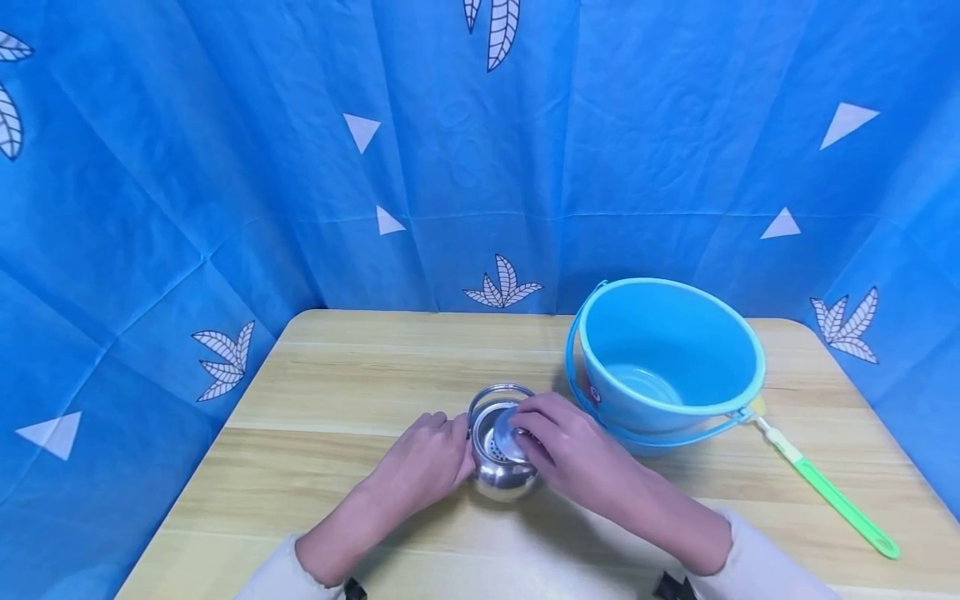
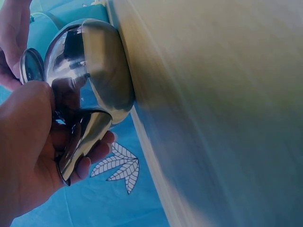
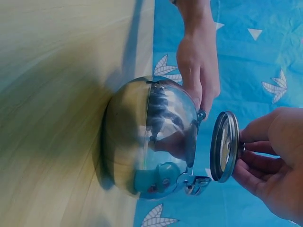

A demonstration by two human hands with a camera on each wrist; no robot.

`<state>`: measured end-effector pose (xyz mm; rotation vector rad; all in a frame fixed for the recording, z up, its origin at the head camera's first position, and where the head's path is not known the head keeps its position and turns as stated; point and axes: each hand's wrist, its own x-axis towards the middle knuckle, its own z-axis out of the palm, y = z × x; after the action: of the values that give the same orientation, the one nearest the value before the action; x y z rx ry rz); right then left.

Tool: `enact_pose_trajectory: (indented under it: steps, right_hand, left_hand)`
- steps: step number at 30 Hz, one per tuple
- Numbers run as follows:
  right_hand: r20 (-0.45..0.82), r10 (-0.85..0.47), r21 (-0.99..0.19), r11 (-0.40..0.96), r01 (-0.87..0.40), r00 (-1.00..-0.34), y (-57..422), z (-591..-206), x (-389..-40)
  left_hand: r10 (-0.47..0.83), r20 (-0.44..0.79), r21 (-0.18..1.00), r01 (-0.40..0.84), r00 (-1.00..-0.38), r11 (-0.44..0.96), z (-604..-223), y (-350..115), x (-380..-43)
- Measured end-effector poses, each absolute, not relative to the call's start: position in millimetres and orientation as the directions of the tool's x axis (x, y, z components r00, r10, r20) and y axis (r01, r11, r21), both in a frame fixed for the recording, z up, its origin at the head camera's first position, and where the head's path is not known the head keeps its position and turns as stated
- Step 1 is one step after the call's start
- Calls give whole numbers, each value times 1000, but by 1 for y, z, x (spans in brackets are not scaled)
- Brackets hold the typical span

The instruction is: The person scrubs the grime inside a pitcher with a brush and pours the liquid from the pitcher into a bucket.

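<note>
A shiny steel teapot (image 1: pixel 504 483) stands on the wooden table, its mouth uncovered enough to show a perforated strainer (image 1: pixel 492 448). Its bail handle (image 1: pixel 501 387) is tipped toward the far side in the head view. My left hand (image 1: pixel 427 458) grips the pot at its spout (image 2: pixel 87 142), with fingers curled under it in the left wrist view. Over the mouth, my right hand (image 1: pixel 581 454) pinches the round steel lid (image 3: pixel 225 146) by its knob. A gap between lid and rim shows in the right wrist view.
A light blue bucket (image 1: pixel 667 417) with its handle hanging down stands to the right behind the pot. Beside it lies a brush with a green handle (image 1: pixel 847 508), its head mostly hidden by the bucket. A blue patterned cloth (image 1: pixel 465 167) surrounds the table (image 1: pixel 322 475).
</note>
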<state>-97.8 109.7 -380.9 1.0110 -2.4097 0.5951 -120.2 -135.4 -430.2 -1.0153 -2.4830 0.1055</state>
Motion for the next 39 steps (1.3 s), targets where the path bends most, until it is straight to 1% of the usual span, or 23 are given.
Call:
enact_pose_trajectory:
  steps: [9,19,26,29,34,36,39]
  right_hand:
    - [595,-553,-173,620,-765,-583,119,-383,-96]
    - [601,-554,-178,611,-772,-577,128,-388,-92]
    - [641,-550,-149,595,-790,-535,134,-392,-90]
    - [657,-549,-138,587,-798,-517,137,-392,-89]
    - [662,-540,-151,582,-799,-519,142,-393,-86]
    - [656,-537,-160,588,-793,-531,144,-394,-84]
    - [666,-533,-162,581,-798,-523,147,-395,-84]
  left_hand:
    - [677,371,-235,641,-636,731,-431,-136,-120]
    - [674,358,-210,648,-646,732,-430,-136,-122]
    - [678,360,-223,646,-641,730,-430,-137,-122]
    - [675,348,-219,644,-651,733,-429,-137,-121]
    - [666,336,-202,640,-666,741,-428,-136,-120]
    - [666,341,-197,643,-663,740,-428,-135,-120]
    - [667,344,-195,645,-661,739,-427,-135,-119]
